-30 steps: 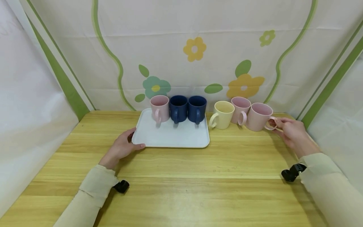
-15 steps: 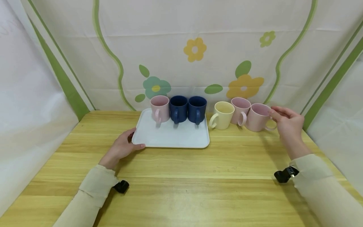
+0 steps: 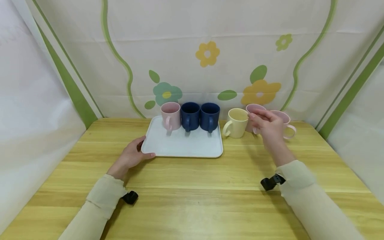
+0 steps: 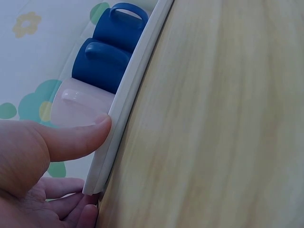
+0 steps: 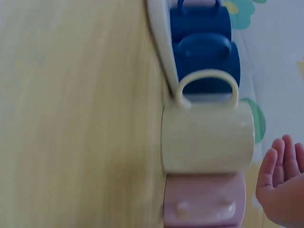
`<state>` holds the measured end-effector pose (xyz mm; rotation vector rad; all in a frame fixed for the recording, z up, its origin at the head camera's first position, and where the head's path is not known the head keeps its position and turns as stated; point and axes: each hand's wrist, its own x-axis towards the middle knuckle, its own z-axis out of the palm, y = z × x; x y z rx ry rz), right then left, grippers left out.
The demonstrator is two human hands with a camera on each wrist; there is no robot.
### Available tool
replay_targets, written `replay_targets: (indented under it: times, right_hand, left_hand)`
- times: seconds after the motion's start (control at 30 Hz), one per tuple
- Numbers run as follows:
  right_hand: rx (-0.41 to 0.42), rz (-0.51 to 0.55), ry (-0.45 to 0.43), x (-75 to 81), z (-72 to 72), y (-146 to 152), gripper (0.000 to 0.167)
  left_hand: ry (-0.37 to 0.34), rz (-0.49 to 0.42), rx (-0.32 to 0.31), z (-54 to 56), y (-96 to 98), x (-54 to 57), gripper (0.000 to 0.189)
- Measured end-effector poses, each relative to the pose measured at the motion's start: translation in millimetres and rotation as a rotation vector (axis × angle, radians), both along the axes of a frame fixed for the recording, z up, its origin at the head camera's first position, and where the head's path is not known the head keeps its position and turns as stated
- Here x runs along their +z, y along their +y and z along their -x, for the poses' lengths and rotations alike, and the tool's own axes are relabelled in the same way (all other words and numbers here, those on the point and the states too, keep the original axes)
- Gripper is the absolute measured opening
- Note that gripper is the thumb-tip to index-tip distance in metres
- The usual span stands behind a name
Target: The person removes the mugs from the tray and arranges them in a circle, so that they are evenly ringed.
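Observation:
My left hand holds the near left corner of a white tray. In the left wrist view the thumb lies over the rim and the other fingers are at the tray's corner. One pink mug and two dark blue mugs stand upright in a row along the tray's back. My right hand hovers with loosely bent fingers, holding nothing, fingertips beside the rim of a yellow mug. Two pink mugs stand further right, partly hidden by this hand; one shows its handle.
The yellow mug and the two pink mugs stand close together on the wooden table, right of the tray. A flowered cloth backdrop rises right behind the mugs. White cloth sides flank the table.
My right hand has let go of the rightmost pink mug's handle and moved left, over the pink mugs to the yellow one. The left hand and tray stay in place.

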<state>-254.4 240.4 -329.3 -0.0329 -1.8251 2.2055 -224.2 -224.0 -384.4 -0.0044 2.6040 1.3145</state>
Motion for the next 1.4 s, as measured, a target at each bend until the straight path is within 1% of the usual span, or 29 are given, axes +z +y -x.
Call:
replay_targets:
  times: [0.07,0.17,0.27,0.37,0.47,0.67,0.77,0.93,1.07,1.23,1.4]
  right_hand:
    - [0.043,-0.016,-0.023,2.5,1.5,-12,0.019]
    - [0.097,-0.078,-0.046,4.7,4.1,-30,0.032]
    - [0.137,-0.165,-0.074,4.4,7.3,-48,0.044]
    - [0.151,-0.231,-0.122,2.8,10.7,-65,0.045]
    - [0.156,-0.275,-0.173,0.7,13.2,-80,0.045]
    - [0.157,-0.349,-0.237,-5.9,15.7,-98,0.045]
    - [0.161,-0.328,-0.260,-10.7,17.0,-106,0.047]
    - [0.148,-0.231,-0.302,-15.7,21.7,-119,0.052]
    - [0.130,-0.161,-0.341,-18.0,25.7,-125,0.050]
    - [0.210,-0.110,-0.370,-24.4,27.0,-123,0.044]
    - [0.290,-0.072,-0.387,-31.6,26.2,-120,0.042]
  left_hand:
    - [-0.001,0.002,0.002,0.4,-0.1,-0.3,0.101]
    - [-0.007,0.004,0.004,0.6,0.4,-0.5,0.102]
    - [-0.015,0.007,0.007,0.9,0.3,-0.9,0.103]
    - [-0.020,0.006,0.009,1.2,0.1,-0.9,0.103]
    - [-0.024,0.007,0.010,1.3,0.7,-0.5,0.104]
    - [-0.029,0.014,0.010,2.3,0.6,-1.3,0.105]
    - [-0.027,0.018,0.008,2.4,0.1,-1.5,0.105]
    - [-0.024,0.021,0.006,2.0,-1.0,-0.9,0.106]
    - [-0.023,0.022,0.002,1.6,-1.3,-0.7,0.106]
    - [-0.023,0.018,-0.004,1.3,-1.1,-0.7,0.106]
    - [-0.023,0.017,-0.009,1.0,-1.2,0.7,0.105]
